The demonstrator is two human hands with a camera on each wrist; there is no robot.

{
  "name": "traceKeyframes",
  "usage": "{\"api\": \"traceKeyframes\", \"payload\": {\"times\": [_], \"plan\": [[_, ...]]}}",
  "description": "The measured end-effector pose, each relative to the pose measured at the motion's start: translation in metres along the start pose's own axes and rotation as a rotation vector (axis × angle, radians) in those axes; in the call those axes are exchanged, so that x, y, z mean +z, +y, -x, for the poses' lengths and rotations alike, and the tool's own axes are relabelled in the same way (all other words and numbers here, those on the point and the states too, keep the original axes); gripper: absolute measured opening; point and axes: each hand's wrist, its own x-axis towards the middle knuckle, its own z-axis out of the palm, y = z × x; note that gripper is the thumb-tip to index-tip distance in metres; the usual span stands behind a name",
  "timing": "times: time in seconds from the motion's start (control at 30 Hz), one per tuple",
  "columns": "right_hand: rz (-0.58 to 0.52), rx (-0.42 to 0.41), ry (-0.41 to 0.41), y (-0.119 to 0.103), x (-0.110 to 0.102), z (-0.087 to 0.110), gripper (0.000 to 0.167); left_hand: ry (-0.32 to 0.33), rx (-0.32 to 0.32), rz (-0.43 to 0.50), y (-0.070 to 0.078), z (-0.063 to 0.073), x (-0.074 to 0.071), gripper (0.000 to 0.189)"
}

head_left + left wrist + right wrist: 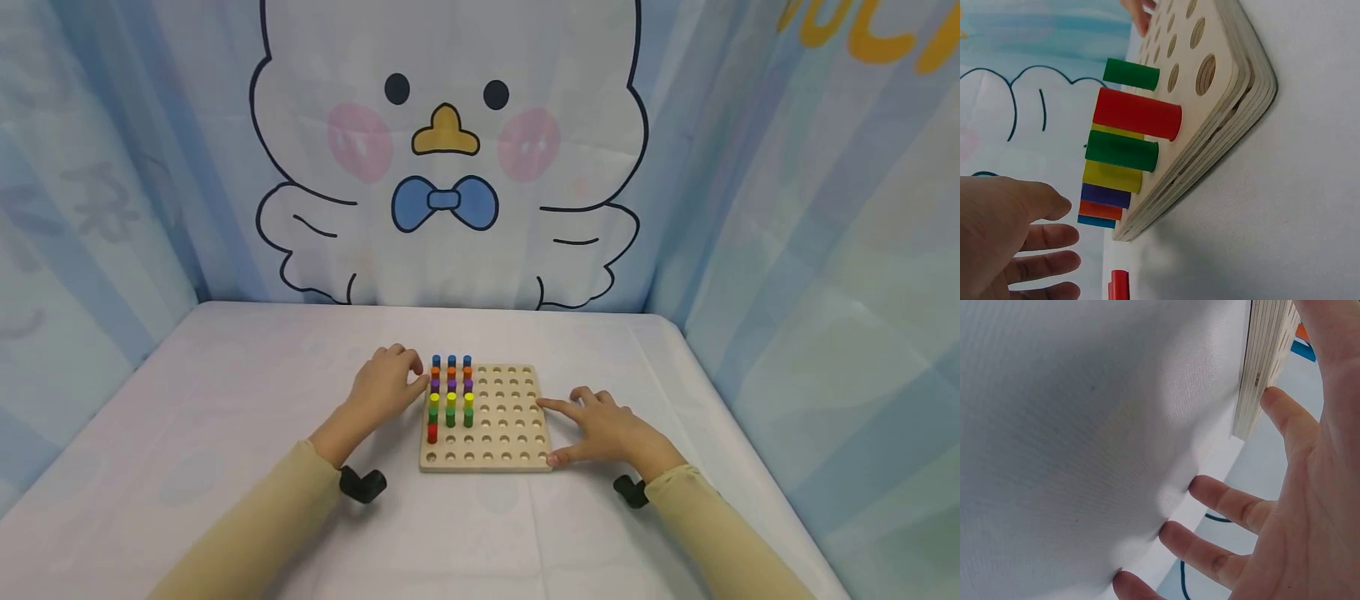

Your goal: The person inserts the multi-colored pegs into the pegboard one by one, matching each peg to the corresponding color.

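A wooden pegboard [514, 422] with round holes lies on the table. Its left side bears coloured pegs in rows: blue, orange, purple, yellow [452, 401] and green, three to a row. A single red peg [1138, 114] stands in the left column, nearer the front. My left hand [383, 386] is beside the board's far left corner, fingers loosely bent, no peg between them. Beyond its fingers, red pegs [1120, 285] show low in the left wrist view. My right hand [609, 427] spreads along the board's right edge, index fingertip and thumb at the rim, other fingertips on the cloth.
A white cloth [247, 392] covers the table. Curtains with a cartoon character [450, 250] hang behind it, and more curtain stands at both sides. Black wrist mounts [363, 484] stick out below both wrists.
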Motion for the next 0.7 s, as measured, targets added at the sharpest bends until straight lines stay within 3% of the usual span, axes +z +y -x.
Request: {"api": "traceKeyframes", "payload": {"times": [0.37,0.7], "plan": [[0.008,0.002,0.01,-0.001,-0.003,0.001,0.096,-0.076,-0.019,-0.068,-0.017,-0.023,0.007,0.031],[0.004,0.008,0.0,-0.001,0.0,0.0,0.097,-0.096,0.018,-0.085,-0.025,-0.024,0.017,0.027]]}}
